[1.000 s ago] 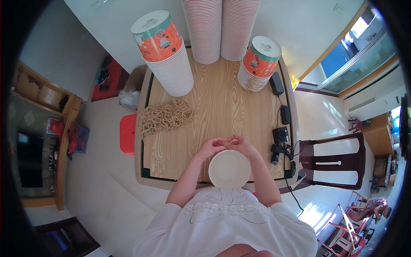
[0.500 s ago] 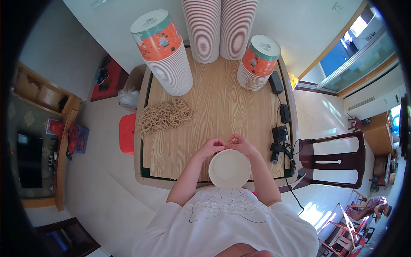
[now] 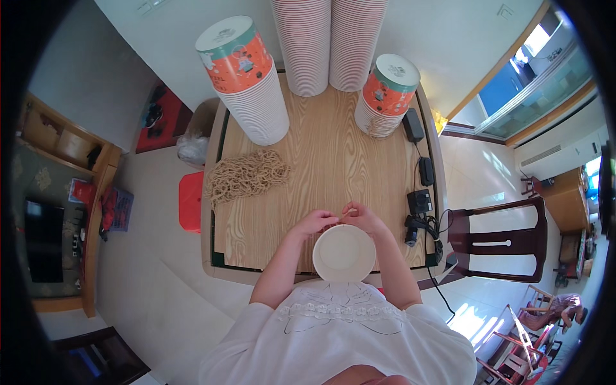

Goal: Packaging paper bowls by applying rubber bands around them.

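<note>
Resting at the near edge of the light wooden table [image 3: 333, 160], a round white paper bowl [image 3: 344, 253] sits open side up, right in front of the person's white-shirted chest. Both hands meet at the bowl's far rim. The left hand [image 3: 316, 222] has its fingers curled down, with the fingertips at the rim, and the right hand [image 3: 362, 217] is curled likewise just beside it — the two nearly touch above the rim. Whether either hand pinches something small between the fingers cannot be told from this height.

Farther out on the table, a loose tan heap of rubber bands [image 3: 247, 175] lies to the left, well apart from the hands. Behind it leans a tall stack of white paper bowls topped by an orange and teal printed bowl [image 3: 247, 80]; a shorter stack with the same kind of printed bowl on top [image 3: 387, 93] stands at the far right. Two tall columns of pale stacked bowls [image 3: 328, 42] rise at the far edge between them.

Along the table's right side lie black chargers and cables [image 3: 420, 205] (a cord trails off over the edge). A dark wooden chair [image 3: 500, 240] stands to the right, and a red plastic stool [image 3: 190, 202] sits on the floor at the left.
</note>
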Demonstrator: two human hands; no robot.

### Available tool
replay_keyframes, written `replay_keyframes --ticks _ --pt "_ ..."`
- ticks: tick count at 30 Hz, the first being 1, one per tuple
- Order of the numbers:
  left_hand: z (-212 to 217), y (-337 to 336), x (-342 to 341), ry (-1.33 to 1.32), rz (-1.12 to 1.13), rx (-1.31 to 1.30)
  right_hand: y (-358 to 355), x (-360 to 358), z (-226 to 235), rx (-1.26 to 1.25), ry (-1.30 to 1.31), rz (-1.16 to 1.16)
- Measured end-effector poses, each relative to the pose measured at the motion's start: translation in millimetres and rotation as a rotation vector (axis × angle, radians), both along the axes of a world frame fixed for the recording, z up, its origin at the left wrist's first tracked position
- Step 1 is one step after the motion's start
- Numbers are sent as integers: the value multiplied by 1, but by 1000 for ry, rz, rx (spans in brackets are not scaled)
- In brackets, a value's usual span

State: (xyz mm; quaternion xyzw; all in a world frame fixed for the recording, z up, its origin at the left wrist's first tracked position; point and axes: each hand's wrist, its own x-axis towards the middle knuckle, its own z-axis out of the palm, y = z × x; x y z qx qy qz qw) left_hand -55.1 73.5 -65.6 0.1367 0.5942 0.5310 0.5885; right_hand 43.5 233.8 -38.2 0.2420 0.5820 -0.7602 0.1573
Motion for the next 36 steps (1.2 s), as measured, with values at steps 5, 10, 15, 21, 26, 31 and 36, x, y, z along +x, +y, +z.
replay_keyframes --ticks 5,10,15,21,26,31,36 --pt "-3 0 1 19 19 27 -2 0 7 49 -3 23" --pt "-4 -4 0 20 45 17 -3 0 4 3 -16 -16" --pt "4 0 1 71 -19 27 -4 0 2 -5 -12 -23" --pt "-9 -6 -2 48 49 -19 -2 -2 -2 40 -22 15" --pt "-6 1 0 0 200 -10 0 -10 -5 -23 5 43" --pt "-5 -3 -1 -25 229 -47 4 -12 -5 98 6 104" --pt "-8 -4 2 91 129 -23 1 -10 -1 38 -26 43"
